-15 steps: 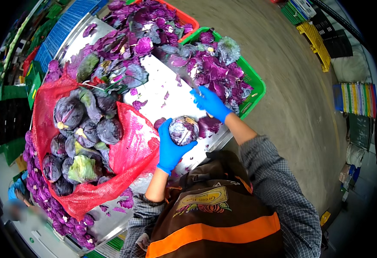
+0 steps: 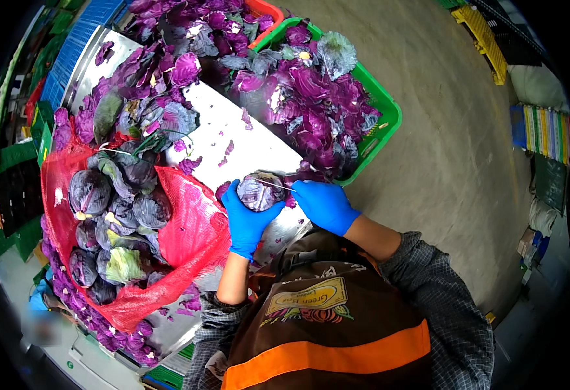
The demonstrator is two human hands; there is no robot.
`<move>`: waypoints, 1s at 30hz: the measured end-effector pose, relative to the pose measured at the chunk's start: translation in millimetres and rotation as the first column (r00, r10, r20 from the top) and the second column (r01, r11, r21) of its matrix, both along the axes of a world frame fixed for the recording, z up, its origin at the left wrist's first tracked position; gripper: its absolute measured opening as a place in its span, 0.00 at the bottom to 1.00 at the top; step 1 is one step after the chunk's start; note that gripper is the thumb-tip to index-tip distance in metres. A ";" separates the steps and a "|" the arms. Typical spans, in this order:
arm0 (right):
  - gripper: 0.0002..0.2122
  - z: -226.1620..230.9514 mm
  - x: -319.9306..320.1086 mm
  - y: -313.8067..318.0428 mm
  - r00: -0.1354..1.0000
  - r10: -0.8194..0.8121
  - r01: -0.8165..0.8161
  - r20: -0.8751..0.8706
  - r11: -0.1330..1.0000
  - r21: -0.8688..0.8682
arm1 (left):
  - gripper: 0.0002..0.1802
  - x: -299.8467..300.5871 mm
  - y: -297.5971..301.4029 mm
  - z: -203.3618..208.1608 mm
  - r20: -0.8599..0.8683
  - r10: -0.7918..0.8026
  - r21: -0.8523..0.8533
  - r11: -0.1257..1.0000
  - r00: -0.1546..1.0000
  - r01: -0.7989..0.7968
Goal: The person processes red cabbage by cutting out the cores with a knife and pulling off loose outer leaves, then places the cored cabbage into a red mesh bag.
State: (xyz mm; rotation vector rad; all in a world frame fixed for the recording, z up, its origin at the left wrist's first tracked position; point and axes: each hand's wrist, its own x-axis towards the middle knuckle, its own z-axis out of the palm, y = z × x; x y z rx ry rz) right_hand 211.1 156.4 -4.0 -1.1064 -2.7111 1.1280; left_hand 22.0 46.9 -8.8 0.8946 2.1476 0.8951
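A red cabbage [image 2: 257, 196] sits on the metal table in front of me. My left hand [image 2: 249, 221], in a blue glove, is wrapped round its near left side. In my gloved right hand [image 2: 326, 207] is a knife [image 2: 276, 185], its handle hidden in my fist. Seen nearly edge-on, the thin blade lies across the top of the cabbage; how deep it goes I cannot tell. To the left, an opened red net bag [image 2: 197, 227] holds several dark whole cabbages [image 2: 90, 193].
A green crate [image 2: 381, 104] heaped with purple leaves [image 2: 311, 123] stands at the table's right edge, with a red crate [image 2: 268, 16] behind it. More leaves cover the far metal tabletop [image 2: 233, 130]. Trimmed cabbages [image 2: 112, 338] line the left edge. Concrete floor [image 2: 447, 162] lies to the right.
My right hand has brought the knife down from over the leaf crate to the cabbage. The cabbage and my left hand appear slightly further left as the view has shifted.
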 end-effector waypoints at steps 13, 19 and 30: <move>0.06 -14.1 -20.2 10.4 0.987 0.140 -0.141 0.074 0.990 0.008 | 0.60 1.7 -4.1 -9.4 -0.036 -0.016 0.023 1.000 0.999 0.017; 0.08 -39.0 -23.5 8.7 0.980 0.145 -0.154 0.139 0.986 0.059 | 0.60 2.4 3.1 -4.3 -0.085 -0.058 -0.060 0.997 0.995 0.053; 0.05 -55.3 -35.2 5.7 0.972 0.140 -0.193 0.186 0.934 0.302 | 0.61 7.3 -3.3 -7.7 -0.011 0.074 0.025 0.997 0.997 -0.074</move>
